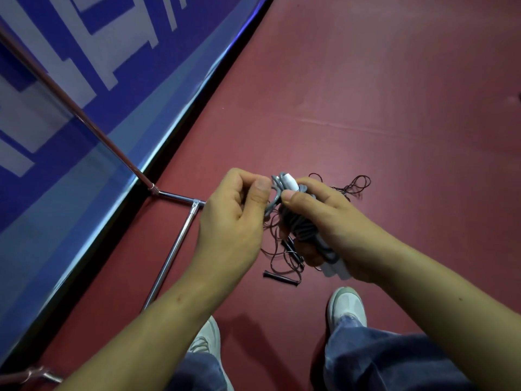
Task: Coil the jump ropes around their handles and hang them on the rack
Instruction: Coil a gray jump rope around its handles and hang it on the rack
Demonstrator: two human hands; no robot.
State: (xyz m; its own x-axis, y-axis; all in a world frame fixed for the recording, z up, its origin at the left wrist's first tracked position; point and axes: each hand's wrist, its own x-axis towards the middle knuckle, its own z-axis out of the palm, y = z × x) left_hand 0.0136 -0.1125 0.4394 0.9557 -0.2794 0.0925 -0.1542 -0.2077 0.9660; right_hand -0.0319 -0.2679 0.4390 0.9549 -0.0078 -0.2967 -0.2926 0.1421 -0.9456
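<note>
Gripping grey jump rope [300, 225] coiled on white handles [290, 180] w/ R hand [335, 221], mid-air above floor [366, 94]; pinching its loose end w/ L hand [234, 218]. Dark rope [282, 276] tangled on floor below, near rack [174, 244].

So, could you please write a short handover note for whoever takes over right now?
Right hand: grips the grey rope, coiled round its white handles.
Left hand: pinches that rope's loose end at the top.
Dark rope: tangled on the floor, uncoiled.
Rack: to the left.
Done: grey coil nearly finished.
Left: secure the end, hang it, then coil and hang the dark rope.
</note>
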